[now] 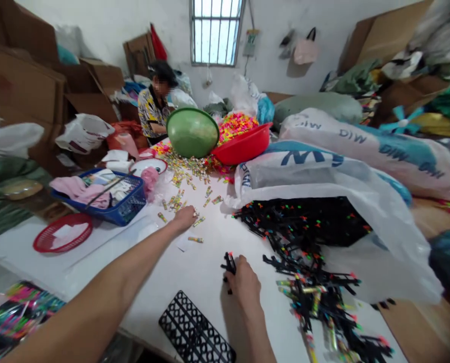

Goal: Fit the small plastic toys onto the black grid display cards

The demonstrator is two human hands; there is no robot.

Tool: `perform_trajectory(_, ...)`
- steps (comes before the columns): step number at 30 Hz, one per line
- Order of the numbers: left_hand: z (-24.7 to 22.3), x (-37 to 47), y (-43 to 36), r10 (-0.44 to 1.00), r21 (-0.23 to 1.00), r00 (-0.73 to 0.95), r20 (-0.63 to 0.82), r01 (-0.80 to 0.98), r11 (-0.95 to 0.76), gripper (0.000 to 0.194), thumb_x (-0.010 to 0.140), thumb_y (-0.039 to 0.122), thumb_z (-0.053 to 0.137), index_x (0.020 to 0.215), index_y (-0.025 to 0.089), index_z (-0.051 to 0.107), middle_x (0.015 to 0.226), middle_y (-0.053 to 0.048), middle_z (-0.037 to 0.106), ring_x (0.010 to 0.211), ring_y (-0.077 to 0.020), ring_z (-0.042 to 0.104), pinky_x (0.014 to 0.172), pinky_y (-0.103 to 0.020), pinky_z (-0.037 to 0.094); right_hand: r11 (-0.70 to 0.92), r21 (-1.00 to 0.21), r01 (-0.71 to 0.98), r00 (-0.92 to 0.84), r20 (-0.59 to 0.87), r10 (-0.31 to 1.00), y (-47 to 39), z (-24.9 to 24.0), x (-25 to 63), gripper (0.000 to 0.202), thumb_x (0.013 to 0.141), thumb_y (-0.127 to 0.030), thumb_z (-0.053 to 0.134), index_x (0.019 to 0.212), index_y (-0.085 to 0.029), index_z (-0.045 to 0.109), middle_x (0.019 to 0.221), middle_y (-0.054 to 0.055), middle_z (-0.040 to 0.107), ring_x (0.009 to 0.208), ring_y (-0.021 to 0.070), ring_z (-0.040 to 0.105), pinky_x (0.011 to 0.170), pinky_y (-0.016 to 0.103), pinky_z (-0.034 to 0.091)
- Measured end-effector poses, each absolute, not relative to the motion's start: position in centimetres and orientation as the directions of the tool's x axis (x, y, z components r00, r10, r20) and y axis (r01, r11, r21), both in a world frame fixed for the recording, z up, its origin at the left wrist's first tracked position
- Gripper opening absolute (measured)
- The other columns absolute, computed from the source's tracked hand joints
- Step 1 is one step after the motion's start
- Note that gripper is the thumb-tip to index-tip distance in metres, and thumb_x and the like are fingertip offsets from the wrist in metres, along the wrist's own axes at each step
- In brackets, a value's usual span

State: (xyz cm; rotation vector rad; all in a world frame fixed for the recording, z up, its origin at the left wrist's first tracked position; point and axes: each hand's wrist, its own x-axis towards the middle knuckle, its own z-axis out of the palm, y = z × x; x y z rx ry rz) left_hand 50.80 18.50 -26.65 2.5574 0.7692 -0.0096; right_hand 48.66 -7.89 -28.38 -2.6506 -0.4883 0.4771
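My left hand (186,218) reaches to small yellow patterned tubes (176,201) scattered on the white table (213,229). Its fingers are closed together, and what they hold, if anything, is too small to name. Nearer to me, my right hand (244,281) grips a small black toy gun (229,264) with an orange tip. A black lattice tray (195,330) lies at the table's front edge. To the right, many black toy guns (298,257) spill from a large white plastic bag (395,242). A single tube (195,240) lies between my hands.
At the left stand a blue basket (128,204) with cloths and a red basket (39,241). Behind the tubes are a green basin (192,132) and a red basin (245,146) beside bright small pieces. A person (149,113) sits at the far side. Full sacks line the right.
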Motion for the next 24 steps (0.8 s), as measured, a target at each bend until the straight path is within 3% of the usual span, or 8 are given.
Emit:
perform_trajectory(2,-25.9,49.8,17.1,0.529,0.586,0.842,-0.105,0.483,-0.651,0.019,0.078,0.019,0.053,0.094,0.010,0.056,0.087,-0.010,0.061,0.084,-0.0198,0.058,0.073,-0.033,0.047,-0.805,-0.527,0.274,0.857,-0.245,0.453,-8.5,-29.2,48.4,0.039,0.072,-0.024,0.054,0.110,-0.014,0.052,0.091,0.010,0.064,0.085,0.0235,0.061,0.066,0.028,0.040)
perform_trajectory(5,-25.9,47.0,13.4,0.488,0.786,0.865,-0.117,0.381,-0.487,0.029,0.079,0.024,0.052,0.106,0.012,0.052,0.073,-0.004,0.059,0.065,-0.0136,0.057,0.057,-0.024,0.046,-0.738,-0.602,0.303,0.834,-0.207,0.511,-10.1,-30.3,47.9,0.018,0.071,-0.025,0.052,0.086,-0.018,0.058,0.074,0.003,0.063,0.070,0.0179,0.059,0.059,0.024,0.035)
perform_trajectory(9,-27.3,42.2,7.7,0.464,0.967,0.856,-0.227,0.254,0.005,0.038,0.071,0.035,0.063,0.098,0.012,0.050,0.062,0.002,0.052,0.052,-0.0089,0.050,0.047,-0.019,0.038,-0.644,-0.698,0.313,0.829,-0.130,0.544,-11.8,-29.7,46.7,0.010,0.073,-0.028,0.051,0.069,-0.019,0.053,0.056,-0.002,0.055,0.053,0.0133,0.051,0.051,0.022,0.031)
perform_trajectory(12,-28.3,39.7,5.1,0.421,0.931,0.849,-0.318,0.196,0.308,0.039,0.062,0.036,0.071,0.085,0.012,0.050,0.063,0.001,0.054,0.054,-0.0084,0.050,0.048,-0.019,0.037,-0.573,-0.784,0.241,0.914,-0.016,0.406,-12.5,-28.7,46.0,0.024,0.078,-0.041,0.049,0.083,-0.019,0.057,0.056,-0.003,0.056,0.050,0.0130,0.050,0.050,0.022,0.034)
perform_trajectory(15,-28.9,38.4,4.1,0.406,0.911,0.856,-0.321,0.162,0.379,0.039,0.059,0.032,0.077,0.082,0.012,0.052,0.066,-0.001,0.058,0.056,-0.0081,0.051,0.052,-0.020,0.038,-0.511,-0.831,0.219,0.963,0.099,0.252,-12.9,-29.3,45.4,0.036,0.079,-0.047,0.049,0.097,-0.017,0.057,0.068,0.001,0.061,0.055,0.0136,0.053,0.053,0.023,0.039)
perform_trajectory(19,-28.9,37.8,3.6,0.419,0.873,0.839,-0.346,0.123,0.473,0.045,0.057,0.029,0.079,0.091,0.013,0.055,0.071,0.000,0.057,0.060,-0.0080,0.051,0.051,-0.019,0.036,-0.458,-0.848,0.266,0.930,0.101,0.353,-13.1,-31.0,44.5,0.035,0.076,-0.043,0.052,0.095,-0.015,0.061,0.075,0.004,0.063,0.061,0.0146,0.055,0.057,0.025,0.043)
perform_trajectory(21,-28.5,37.7,3.3,0.393,0.857,0.856,-0.337,0.105,0.504,0.043,0.058,0.028,0.079,0.091,0.012,0.056,0.069,0.002,0.053,0.057,-0.0056,0.047,0.047,-0.017,0.032,-0.430,-0.876,0.218,0.946,0.081,0.313,-12.9,-30.4,44.0,0.033,0.074,-0.043,0.055,0.088,-0.015,0.064,0.070,0.004,0.062,0.060,0.0147,0.054,0.058,0.026,0.044)
perform_trajectory(24,-28.0,37.5,2.8,0.343,0.859,0.894,-0.287,0.082,0.505,0.040,0.061,0.027,0.078,0.091,0.012,0.056,0.064,0.004,0.048,0.051,-0.0032,0.040,0.044,-0.016,0.027,-0.194,-0.980,0.047,0.972,0.000,0.235,-11.8,-27.7,43.4,0.038,0.072,-0.043,0.061,0.095,-0.013,0.064,0.074,0.005,0.065,0.060,0.0145,0.056,0.057,0.027,0.047)
